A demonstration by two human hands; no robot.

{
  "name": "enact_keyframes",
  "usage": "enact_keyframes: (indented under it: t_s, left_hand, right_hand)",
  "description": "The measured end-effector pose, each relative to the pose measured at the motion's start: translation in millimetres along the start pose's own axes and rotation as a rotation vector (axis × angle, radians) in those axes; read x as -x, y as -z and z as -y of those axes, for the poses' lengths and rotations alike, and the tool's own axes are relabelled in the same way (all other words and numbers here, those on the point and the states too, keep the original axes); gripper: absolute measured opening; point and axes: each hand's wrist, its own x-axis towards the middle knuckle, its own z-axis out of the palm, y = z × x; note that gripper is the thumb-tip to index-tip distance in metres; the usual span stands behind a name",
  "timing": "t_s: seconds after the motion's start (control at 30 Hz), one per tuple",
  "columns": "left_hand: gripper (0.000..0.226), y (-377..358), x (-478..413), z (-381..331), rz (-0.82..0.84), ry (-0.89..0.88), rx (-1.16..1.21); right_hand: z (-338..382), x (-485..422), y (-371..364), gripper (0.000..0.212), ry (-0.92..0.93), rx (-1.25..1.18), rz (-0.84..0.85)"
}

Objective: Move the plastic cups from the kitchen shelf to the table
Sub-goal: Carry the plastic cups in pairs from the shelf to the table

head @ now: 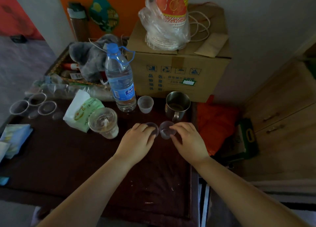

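The left hand [136, 139] is gripping one clear cup [152, 128] and the right hand [188, 141] another cup [166, 131], both cups standing side by side on the dark counter [85, 158], just in front of a steel mug [177, 105].

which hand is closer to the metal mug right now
Right. The right hand, on a small clear cup, sits just in front of the metal mug; the left hand is farther left.

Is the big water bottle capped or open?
Capped: the water bottle stands upright with its blue cap on.
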Motion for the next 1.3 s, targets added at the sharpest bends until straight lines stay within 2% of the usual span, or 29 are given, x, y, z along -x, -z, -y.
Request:
enact_keyframes:
  t_s: [0.23, 0.4, 0.57, 0.63, 0.87, 1.07, 1.2, 1.3]
  left_hand:
    - [0.04, 91.6, 18.0, -21.8, -0.139, -0.24, -0.182]
    - [0.054, 155.0, 48.3, -31.4, -0.175, -0.353, -0.188]
    - [0.068, 210.5, 82.6, -47.5, -0.044, -0.592, -0.229]
    - [0.071, 228.3, 96.3, -64.5, -0.039, -0.678, -0.228]
    - [0.074, 264.2, 161.0, -184.5, -0.021, -1.002, -0.128]
    - [0.068, 288.6, 263.2, -286.3, -0.048, -1.304, 0.028]
    - [0.06, 285.8, 349.0, -344.2, -0.012, -1.424, 0.103]
    - [0.057, 280.1, 426.7, -385.0, 0.014, -1.418, 0.24]
  right_hand:
    - [80.5, 26.1, 65.0, 0.038, -0.065, 0.083, -0.181]
    - [153.1, 67.6, 113.2, 0.049, -0.138, 0.263, -0.311]
    - [233.5, 122.3, 159.3, 0.056, -0.18, 0.352, -0.439]
    - [263.2, 152.1, 173.5, 0.056, -0.215, 0.379, -0.503]
    - [342.0, 281.3, 227.3, 0.056, -0.403, 0.528, -0.674]
    - [399.4, 408.8, 268.2, 0.052, -0.63, 0.639, -0.81]
    - [446.4, 507.8, 278.4, 0.055, -0.779, 0.717, -0.869]
    - [491.5, 588.1, 276.7, 0.051, -0.862, 0.755, -0.932]
